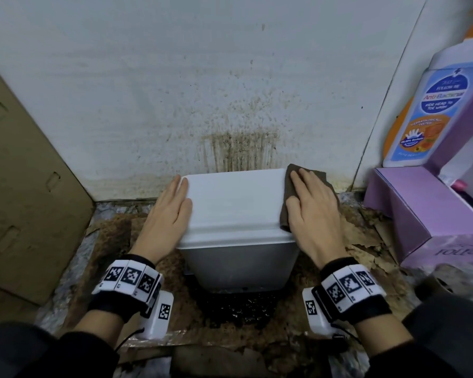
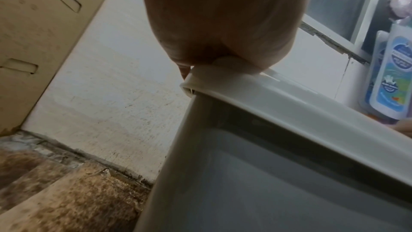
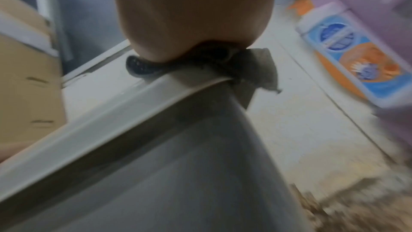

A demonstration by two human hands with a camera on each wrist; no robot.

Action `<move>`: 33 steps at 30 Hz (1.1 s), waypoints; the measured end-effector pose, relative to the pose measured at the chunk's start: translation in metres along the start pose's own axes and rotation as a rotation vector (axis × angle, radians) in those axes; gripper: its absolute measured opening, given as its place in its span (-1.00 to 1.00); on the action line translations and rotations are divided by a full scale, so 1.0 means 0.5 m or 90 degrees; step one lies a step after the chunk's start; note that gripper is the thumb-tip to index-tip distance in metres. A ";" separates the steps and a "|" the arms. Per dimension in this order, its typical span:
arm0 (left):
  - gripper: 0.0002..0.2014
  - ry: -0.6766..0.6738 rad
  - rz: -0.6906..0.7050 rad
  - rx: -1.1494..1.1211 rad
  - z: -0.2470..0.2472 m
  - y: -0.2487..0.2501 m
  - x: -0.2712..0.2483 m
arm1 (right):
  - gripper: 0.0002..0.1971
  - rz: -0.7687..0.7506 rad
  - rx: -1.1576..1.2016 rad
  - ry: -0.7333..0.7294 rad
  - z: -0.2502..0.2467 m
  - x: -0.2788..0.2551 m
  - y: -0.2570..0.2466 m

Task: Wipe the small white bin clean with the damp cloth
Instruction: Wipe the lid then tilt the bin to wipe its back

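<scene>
The small white bin (image 1: 235, 208) stands on the floor against the stained wall, its flat lid facing up. My left hand (image 1: 172, 208) lies flat along the lid's left edge, fingers straight; in the left wrist view the palm (image 2: 223, 24) rests on the bin's rim (image 2: 289, 101). My right hand (image 1: 311, 211) presses a dark brown cloth (image 1: 287, 203) flat against the lid's right edge. In the right wrist view the cloth (image 3: 256, 71) is bunched under the palm and drapes over the bin's corner (image 3: 200, 80).
A leaning cardboard sheet (image 1: 25, 173) stands at the left. A purple box (image 1: 426, 214) and a blue and orange wash bottle (image 1: 423, 115) sit at the right. Soiled brown cardboard (image 1: 109, 236) covers the floor around the bin, with a dark wet patch (image 1: 238, 309) in front.
</scene>
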State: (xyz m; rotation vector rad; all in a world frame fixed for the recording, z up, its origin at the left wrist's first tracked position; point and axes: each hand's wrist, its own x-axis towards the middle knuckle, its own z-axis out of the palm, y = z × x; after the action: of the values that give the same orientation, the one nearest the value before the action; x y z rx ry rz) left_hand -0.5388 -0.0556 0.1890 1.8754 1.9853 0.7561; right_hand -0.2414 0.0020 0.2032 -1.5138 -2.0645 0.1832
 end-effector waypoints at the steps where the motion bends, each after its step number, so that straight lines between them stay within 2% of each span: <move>1: -0.42 0.004 -0.001 0.003 0.001 0.001 0.002 | -0.36 -0.022 -0.040 -0.008 0.001 0.004 -0.018; 5: -0.44 0.014 -0.009 0.000 0.003 0.002 0.004 | -0.33 -0.119 -0.142 -0.089 0.036 0.016 -0.112; 8: -0.45 0.025 -0.005 -0.009 0.004 0.000 0.004 | -0.33 -0.184 -0.147 -0.093 0.079 0.015 -0.169; 11: -0.41 0.023 0.007 -0.011 0.001 -0.004 0.001 | -0.34 -0.209 -0.135 -0.083 0.091 0.011 -0.175; 14: -0.35 0.018 0.008 -0.006 -0.004 -0.001 -0.002 | -0.36 -0.219 -0.148 -0.079 0.064 0.003 -0.140; 20: -0.34 0.010 0.007 -0.017 -0.003 0.000 -0.004 | -0.42 -0.113 -0.094 -0.007 0.003 -0.009 -0.020; 24: -0.38 0.011 0.010 -0.025 0.000 -0.005 -0.003 | -0.42 -0.013 0.078 0.028 -0.001 -0.015 0.030; 29: -0.45 0.018 0.004 -0.020 -0.002 0.001 -0.002 | -0.48 0.202 0.369 0.048 -0.001 -0.012 0.049; 33: -0.37 0.030 0.012 0.057 -0.008 0.007 0.000 | -0.40 0.236 0.460 0.050 -0.004 -0.013 0.046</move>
State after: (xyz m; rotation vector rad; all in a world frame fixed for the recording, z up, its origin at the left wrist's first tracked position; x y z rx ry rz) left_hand -0.5380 -0.0564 0.1940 1.9464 2.0641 0.7350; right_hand -0.2198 0.0037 0.1928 -1.3719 -1.3958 0.8885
